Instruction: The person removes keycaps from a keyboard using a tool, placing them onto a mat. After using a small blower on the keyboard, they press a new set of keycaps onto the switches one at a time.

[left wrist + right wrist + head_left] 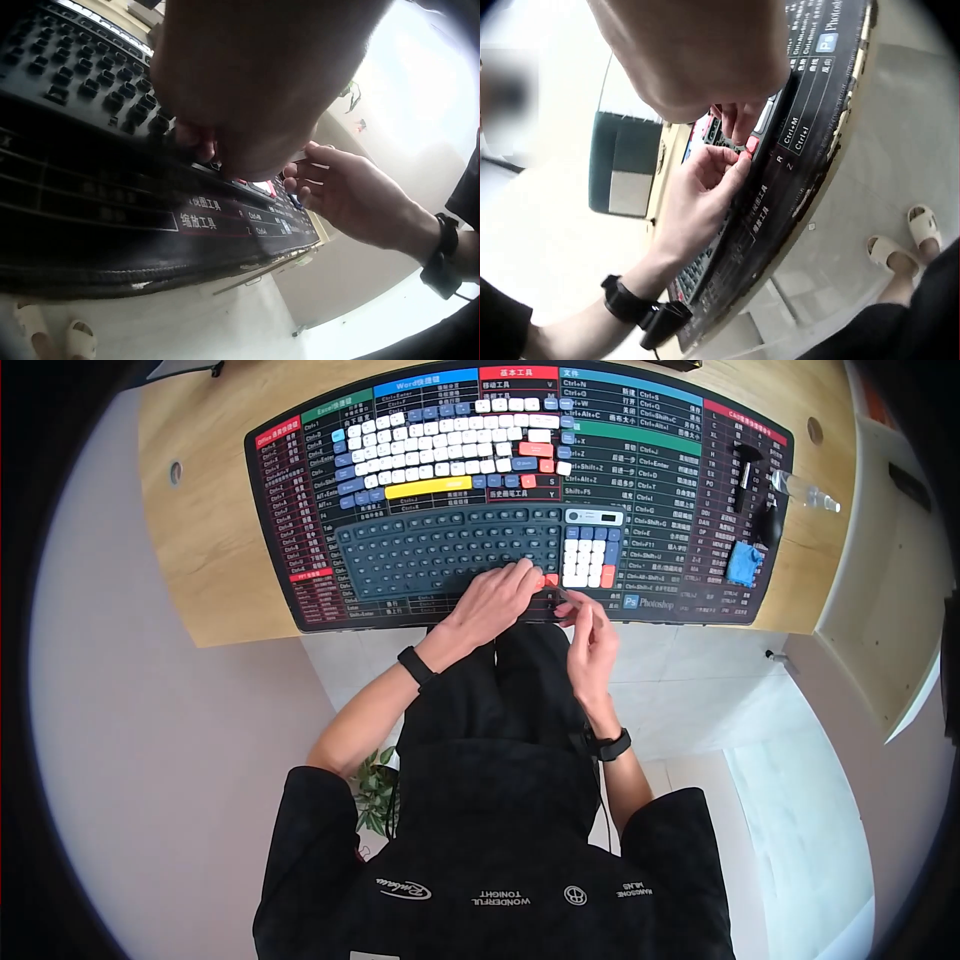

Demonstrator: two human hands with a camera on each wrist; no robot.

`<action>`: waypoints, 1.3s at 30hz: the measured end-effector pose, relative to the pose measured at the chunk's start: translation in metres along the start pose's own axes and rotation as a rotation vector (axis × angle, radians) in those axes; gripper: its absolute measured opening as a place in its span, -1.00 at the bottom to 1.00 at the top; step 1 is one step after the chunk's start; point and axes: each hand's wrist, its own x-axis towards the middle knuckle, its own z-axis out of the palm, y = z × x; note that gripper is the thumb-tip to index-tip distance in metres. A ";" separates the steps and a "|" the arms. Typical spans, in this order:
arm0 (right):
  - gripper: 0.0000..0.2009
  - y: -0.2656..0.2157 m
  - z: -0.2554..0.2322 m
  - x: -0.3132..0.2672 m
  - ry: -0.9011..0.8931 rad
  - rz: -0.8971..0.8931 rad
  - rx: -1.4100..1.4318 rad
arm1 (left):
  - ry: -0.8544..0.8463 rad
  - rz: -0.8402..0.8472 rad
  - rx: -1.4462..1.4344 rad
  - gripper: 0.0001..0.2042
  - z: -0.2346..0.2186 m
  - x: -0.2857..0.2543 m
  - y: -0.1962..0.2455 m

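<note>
Black shirt (490,800) filled the head view's foreground; beyond, the left hand (495,602) reached the lower right of the mostly bare keyboard (440,550). At the left wrist, the right hand (360,195) pinched a slim tool (301,156). At the right wrist, left fingertips closed on a red keycap (745,155); cap removal seemed underway, probably needing a straight lift next.

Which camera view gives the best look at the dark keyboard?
The head view: it shows nearly the whole keyboard, partly covered by the left hand. The left wrist view crops it to one section; the right wrist view shows only narrow parts.
</note>
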 end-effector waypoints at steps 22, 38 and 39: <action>-0.83 -0.079 0.001 0.101 -0.251 -0.305 -0.423 | 0.317 -0.008 -0.112 -0.72 -0.043 0.042 -0.010; -0.76 -0.083 0.029 0.166 -0.239 -0.165 -0.783 | 0.288 -0.083 0.067 -0.65 -0.054 0.064 -0.035; -0.76 -0.082 0.031 0.166 -0.232 -0.165 -0.805 | 0.277 -0.080 0.065 -0.64 -0.053 0.064 -0.035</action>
